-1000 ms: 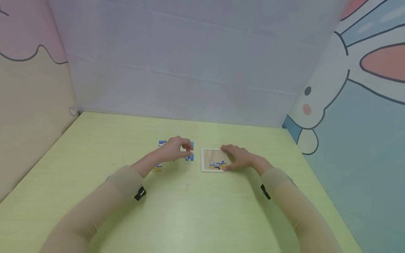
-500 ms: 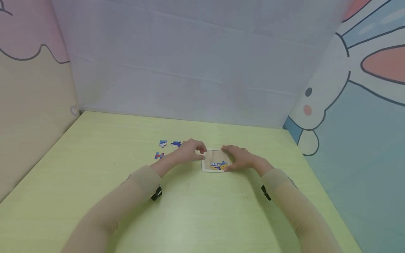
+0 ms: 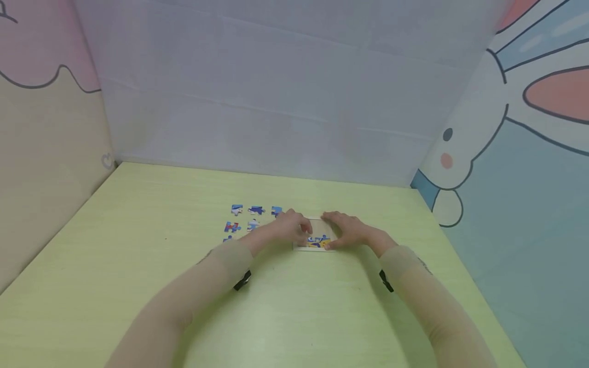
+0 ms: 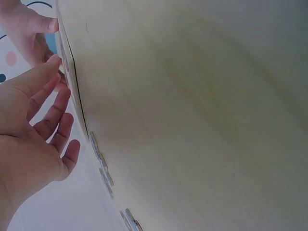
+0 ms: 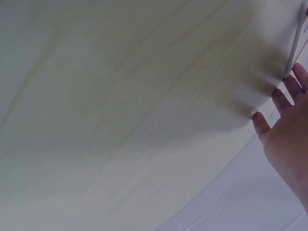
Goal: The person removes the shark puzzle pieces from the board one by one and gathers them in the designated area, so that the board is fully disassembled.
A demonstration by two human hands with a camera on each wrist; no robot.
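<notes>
A shallow puzzle frame with a white rim and bare wood base lies on the table. Joined blue, white and yellow puzzle pieces fill part of its near side. My right hand spans the frame's right part, thumb at the near rim and fingertips at the far rim, holding it. In the right wrist view its fingertips come down at the table and frame edge. My left hand hovers over the frame's left side, thumb and forefinger close together; I cannot tell whether a piece is between them.
Loose puzzle pieces lie left of the frame: one with a white figure, a dark blue one, a red and blue one and several others, some partly behind my left arm. Fabric walls close the table at the back and sides.
My left hand has moved right from the loose pieces to over the frame, uncovering several pieces behind it. My right hand and the frame stay in place.
</notes>
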